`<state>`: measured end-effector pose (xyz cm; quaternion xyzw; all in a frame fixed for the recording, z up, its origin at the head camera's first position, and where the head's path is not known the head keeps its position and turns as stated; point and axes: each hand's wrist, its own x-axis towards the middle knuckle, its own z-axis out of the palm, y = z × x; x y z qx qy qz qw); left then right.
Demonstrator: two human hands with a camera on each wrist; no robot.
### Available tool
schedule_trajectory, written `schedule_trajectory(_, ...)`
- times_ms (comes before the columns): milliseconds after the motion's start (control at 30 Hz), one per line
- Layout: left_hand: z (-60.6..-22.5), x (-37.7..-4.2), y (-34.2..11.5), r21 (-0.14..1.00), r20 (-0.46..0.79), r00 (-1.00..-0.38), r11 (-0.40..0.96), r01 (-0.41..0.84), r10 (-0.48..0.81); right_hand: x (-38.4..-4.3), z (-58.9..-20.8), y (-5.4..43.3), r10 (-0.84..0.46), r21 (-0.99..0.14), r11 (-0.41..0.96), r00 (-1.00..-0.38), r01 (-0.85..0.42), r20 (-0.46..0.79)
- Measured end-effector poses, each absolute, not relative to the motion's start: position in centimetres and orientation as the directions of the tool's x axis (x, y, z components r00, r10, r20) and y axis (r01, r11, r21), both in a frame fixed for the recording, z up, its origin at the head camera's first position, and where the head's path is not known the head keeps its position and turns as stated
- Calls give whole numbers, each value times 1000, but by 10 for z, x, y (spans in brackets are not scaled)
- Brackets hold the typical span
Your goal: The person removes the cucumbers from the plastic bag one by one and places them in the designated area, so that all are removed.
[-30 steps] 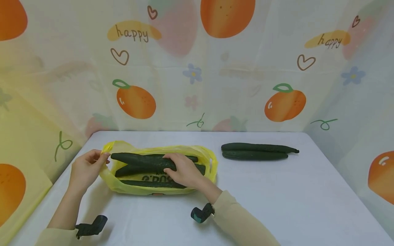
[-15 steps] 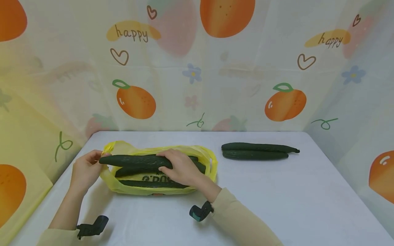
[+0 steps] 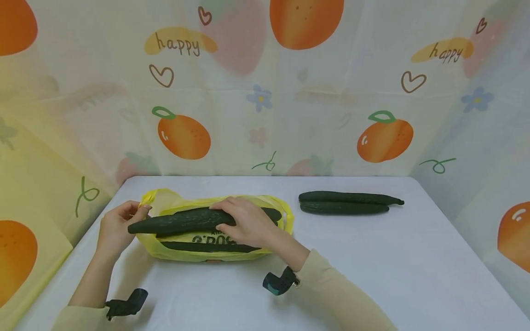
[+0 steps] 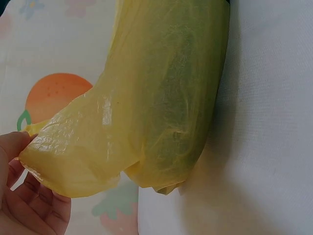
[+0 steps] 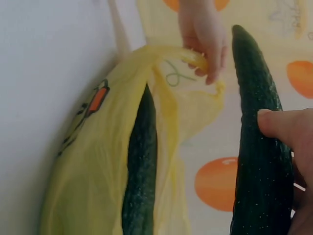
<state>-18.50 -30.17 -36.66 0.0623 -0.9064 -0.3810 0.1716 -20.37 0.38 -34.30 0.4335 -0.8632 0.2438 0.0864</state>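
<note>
My right hand point(image 3: 248, 225) grips a long dark green cucumber point(image 3: 178, 223) around its right half, thumb on the near side. It is held over the mouth of a yellow plastic bag point(image 3: 186, 255), its left end reaching past the bag; the right wrist view shows this cucumber point(image 5: 259, 171) apart from the bag. With thumb and fingers, my left hand point(image 3: 116, 232) pinches the bag's left handle, and the left wrist view shows the film point(image 4: 93, 152) stretched from those fingers. Inside the bag, another cucumber point(image 3: 211, 247) lies along the front wall. A further cucumber end point(image 3: 273, 214) shows behind my right hand.
Two cucumbers lie side by side at the table's back right, a longer one point(image 3: 352, 197) behind a shorter one point(image 3: 343, 208). A white cloth covers the table point(image 3: 372, 262). A fruit-printed curtain point(image 3: 290, 115) rises behind and at both sides.
My right hand has lifted the cucumber out from among those in the bag. Its left end has moved left and toward me. My left hand still pinches the bag handle.
</note>
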Motion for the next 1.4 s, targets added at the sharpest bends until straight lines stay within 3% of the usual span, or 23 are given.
schedule_trajectory(333,-369,-184,-302,720,283,-930,692,44,-235,-203,-332,28,-724,-265,511,-576,-817,380)
schedule_trajectory(1033,-369,-184,-304,714,279,-929,700,30,-244,-217,-324,107,-666,-268,590,-647,-761,372)
schedule_trajectory(1400,-368,-185,-305,726,259,-937,687,28,-235,-221,-330,149,-601,-259,621,-662,-740,448)
